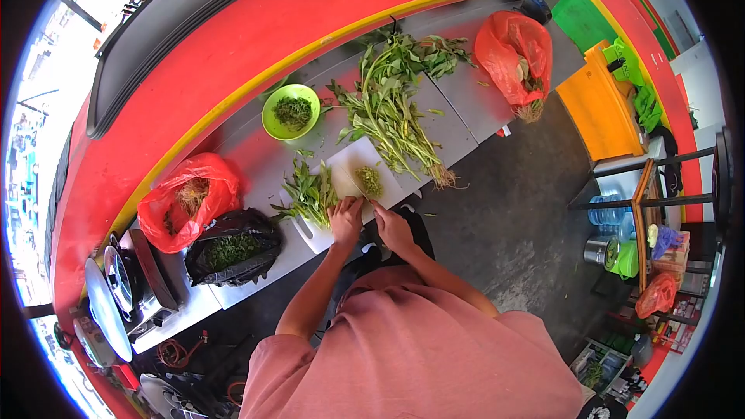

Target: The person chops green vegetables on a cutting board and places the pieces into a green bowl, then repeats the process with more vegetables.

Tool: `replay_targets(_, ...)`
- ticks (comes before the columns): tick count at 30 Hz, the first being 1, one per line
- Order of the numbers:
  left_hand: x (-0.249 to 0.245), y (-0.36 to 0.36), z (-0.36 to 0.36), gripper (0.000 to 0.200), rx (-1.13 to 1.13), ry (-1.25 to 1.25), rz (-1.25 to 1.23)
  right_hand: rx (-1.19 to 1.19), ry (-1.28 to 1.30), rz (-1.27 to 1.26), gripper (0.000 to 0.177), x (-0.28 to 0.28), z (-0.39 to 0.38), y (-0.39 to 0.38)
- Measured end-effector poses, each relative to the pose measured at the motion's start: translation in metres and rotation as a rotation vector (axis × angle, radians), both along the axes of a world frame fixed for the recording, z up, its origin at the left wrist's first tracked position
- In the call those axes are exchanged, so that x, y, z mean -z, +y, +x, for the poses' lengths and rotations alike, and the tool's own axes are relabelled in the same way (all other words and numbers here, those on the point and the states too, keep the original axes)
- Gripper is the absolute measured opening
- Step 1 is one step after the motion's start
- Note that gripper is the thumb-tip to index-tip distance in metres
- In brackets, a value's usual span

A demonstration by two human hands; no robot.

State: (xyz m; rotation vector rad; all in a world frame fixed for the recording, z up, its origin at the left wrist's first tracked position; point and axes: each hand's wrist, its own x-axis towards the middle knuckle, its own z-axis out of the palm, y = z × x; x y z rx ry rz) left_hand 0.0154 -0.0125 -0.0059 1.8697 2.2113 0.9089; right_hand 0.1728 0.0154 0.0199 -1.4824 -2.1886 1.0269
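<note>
My left hand (347, 217) is closed over the stem ends of a bunch of leafy greens (312, 192) on a white cutting board (393, 191). Close beside it, my right hand (394, 230) is wrapped round a knife (359, 185), whose thin blade points away from me over the board; its handle is mostly hidden. A small heap of chopped greens (369, 181) lies to the right of the blade. Farther up the metal table, a large pile of long-stemmed greens (388, 109) with roots is spread out.
A green bowl (272, 126) of chopped greens stands beyond the board. On the left are a red plastic bag (159, 221) with root trimmings, a black bag (268, 244) of chopped greens and a stove (151, 295). Another red bag (497, 46) sits at the far right end.
</note>
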Motion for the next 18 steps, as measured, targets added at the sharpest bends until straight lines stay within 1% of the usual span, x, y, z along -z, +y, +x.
replay_targets(5, -0.001, 0.0, 0.001, 0.022, -0.023, -0.037, -0.009, 0.001, -0.076, -0.12, 0.038, -0.024, -0.005, 0.007)
replay_targets(6, 0.0, 0.0, 0.0, 0.022, -0.023, -0.034, -0.011, 0.001, -0.073, -0.122, 0.038, -0.02, -0.002, 0.004)
replay_targets(8, 0.004, -0.001, 0.001, 0.022, -0.034, -0.055, 0.018, 0.021, 0.048, -0.014, 0.037, -0.005, 0.009, -0.007)
replay_targets(12, -0.002, -0.002, 0.001, 0.022, -0.026, -0.023, -0.01, 0.006, -0.004, 0.01, 0.037, 0.0, 0.014, -0.013)
replay_targets(14, -0.007, -0.002, 0.001, 0.019, -0.019, -0.042, -0.027, 0.005, 0.018, 0.012, 0.037, 0.003, 0.007, -0.007)
replay_targets(18, -0.007, -0.003, 0.001, 0.022, 0.008, -0.053, -0.008, -0.008, -0.044, 0.0, 0.038, -0.007, -0.007, 0.009)
